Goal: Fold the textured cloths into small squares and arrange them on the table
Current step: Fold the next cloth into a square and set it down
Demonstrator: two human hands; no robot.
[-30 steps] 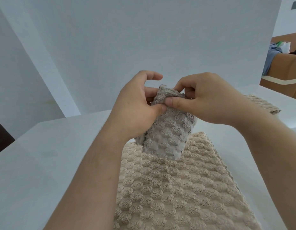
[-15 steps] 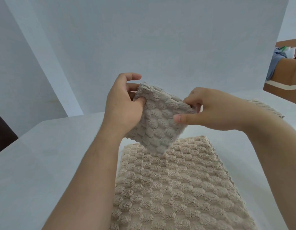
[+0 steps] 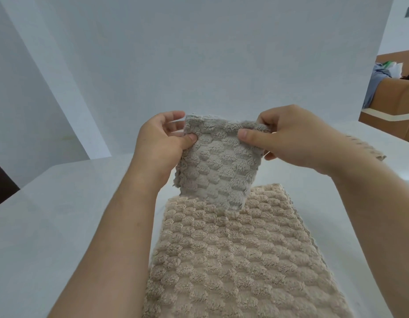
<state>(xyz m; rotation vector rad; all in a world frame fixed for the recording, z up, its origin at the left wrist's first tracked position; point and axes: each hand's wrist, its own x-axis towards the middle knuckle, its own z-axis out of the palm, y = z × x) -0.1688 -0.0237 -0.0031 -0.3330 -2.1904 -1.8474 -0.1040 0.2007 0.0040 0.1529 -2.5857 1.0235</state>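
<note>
1. Grey textured cloth [image 3: 218,166]: held up over the white surface [image 3: 61,214], hanging roughly flat with its face toward the person. I cannot tell whether its lower edge touches the beige cloth beneath it.
2. Left hand [image 3: 161,140]: the thumb presses on the front of the grey cloth's upper left corner and the fingers [image 3: 172,116] curl behind it, so the corner is pinched.
3. Right hand [image 3: 293,136]: the upper right corner is pinched the same way, thumb in front and fingers curled behind (the top edge between the hands looks slightly rumpled).
4. Beige textured cloth [image 3: 233,260]: lies spread on the surface below both hands, between the forearms.
5. Third cloth [image 3: 371,152]: only a knobbly edge shows on the surface behind the right wrist; the rest is hidden.
6. Background: brown furniture [image 3: 396,106] stands at the far right, well apart from the surface.
</note>
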